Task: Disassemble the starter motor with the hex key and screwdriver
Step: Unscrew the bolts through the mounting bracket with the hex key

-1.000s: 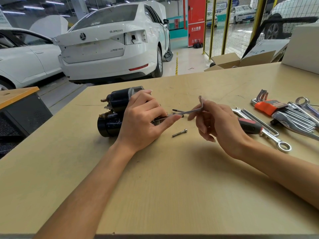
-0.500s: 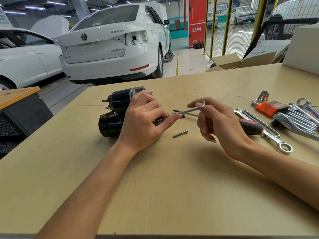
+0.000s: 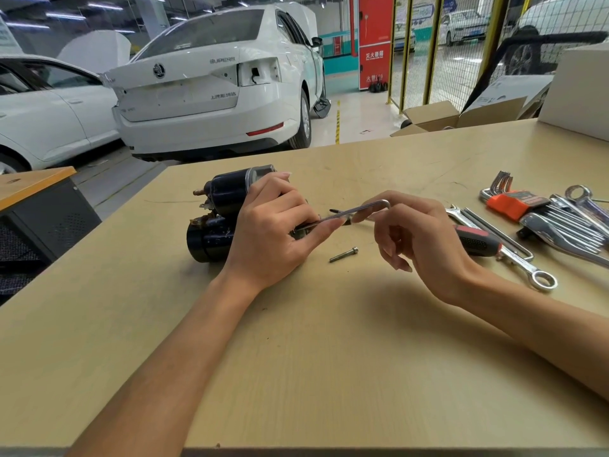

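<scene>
Left hand [image 3: 263, 232] clamps the starter motor [image 3: 220, 212]; right hand [image 3: 418, 232] pinches the hex key [image 3: 349, 214] — keep it seated straight in the bolt.

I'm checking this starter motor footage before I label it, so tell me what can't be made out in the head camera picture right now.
- Hex key tip and the bolt it drives: hidden behind the left hand.
- Starter motor right end: covered by the same hand.
- Screwdriver shaft: mostly behind the right hand.
- Wrench pile: cut off by the right edge.
- Loose bolt head: too small to read.
</scene>
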The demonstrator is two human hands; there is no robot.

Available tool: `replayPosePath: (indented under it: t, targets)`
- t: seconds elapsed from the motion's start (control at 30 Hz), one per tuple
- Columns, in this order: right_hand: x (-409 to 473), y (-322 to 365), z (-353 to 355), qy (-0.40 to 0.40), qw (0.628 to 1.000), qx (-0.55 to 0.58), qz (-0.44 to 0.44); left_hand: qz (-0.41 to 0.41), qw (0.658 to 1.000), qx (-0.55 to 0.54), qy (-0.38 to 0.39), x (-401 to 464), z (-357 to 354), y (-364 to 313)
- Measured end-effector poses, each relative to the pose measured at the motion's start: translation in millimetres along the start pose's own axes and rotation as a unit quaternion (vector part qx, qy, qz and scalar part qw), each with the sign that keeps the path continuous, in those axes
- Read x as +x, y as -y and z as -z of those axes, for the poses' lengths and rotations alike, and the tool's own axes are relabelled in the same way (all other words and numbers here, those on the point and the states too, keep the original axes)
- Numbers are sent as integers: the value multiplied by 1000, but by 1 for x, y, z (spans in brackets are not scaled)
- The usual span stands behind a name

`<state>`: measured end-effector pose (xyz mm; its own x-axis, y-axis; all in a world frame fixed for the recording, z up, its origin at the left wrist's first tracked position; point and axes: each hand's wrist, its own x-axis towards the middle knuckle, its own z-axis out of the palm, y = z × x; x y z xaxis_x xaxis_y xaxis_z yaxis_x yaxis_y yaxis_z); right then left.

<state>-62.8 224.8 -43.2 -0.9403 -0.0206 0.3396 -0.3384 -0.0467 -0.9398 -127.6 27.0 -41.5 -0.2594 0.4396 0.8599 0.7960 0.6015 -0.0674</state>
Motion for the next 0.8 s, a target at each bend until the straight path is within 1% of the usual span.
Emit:
replayPosePath:
  t: [0.13, 0.47, 0.67, 0.8]
  targets:
    - [1, -1, -3, -47, 999, -10, -23, 4, 1000, -7, -2, 0, 0, 0]
    - [2, -1, -1, -54, 998, -1, -34, -8, 1000, 8, -14, -2, -3, 5]
    - [2, -13, -1, -8, 994, -87, -63, -15, 1000, 13, -14, -3, -4, 7]
    - [1, -19, -5, 25, 985, -155, -71, -14, 1000, 12, -18, -2, -4, 5]
